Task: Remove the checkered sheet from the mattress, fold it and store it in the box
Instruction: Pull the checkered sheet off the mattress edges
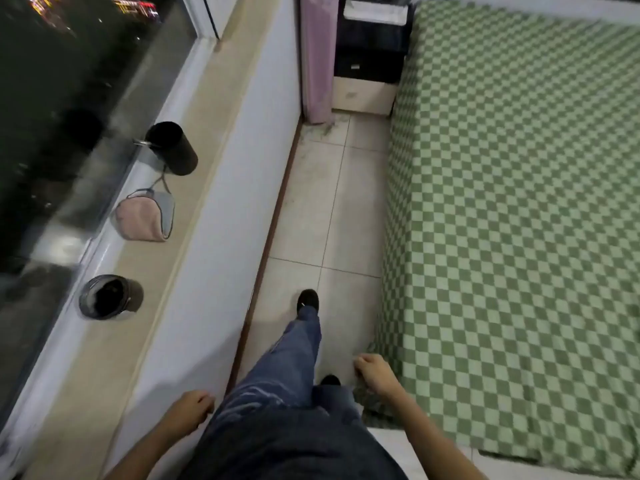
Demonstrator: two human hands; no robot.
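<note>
The green-and-white checkered sheet [519, 220] lies spread flat over the mattress [509, 472], draped down its left edge to the floor. The left hand [192, 408] hangs loosely curled, holding nothing. The right hand [375, 372] is curled just beside the sheet's near-left corner; I cannot tell whether it grips the cloth.

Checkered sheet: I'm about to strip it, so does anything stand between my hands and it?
Nothing visible does. The right hand hangs beside the near corner of the checkered sheet, the left hand by the leg. Only bare floor tiles run along its side. Nothing lies on it. The box is not in view.
</note>
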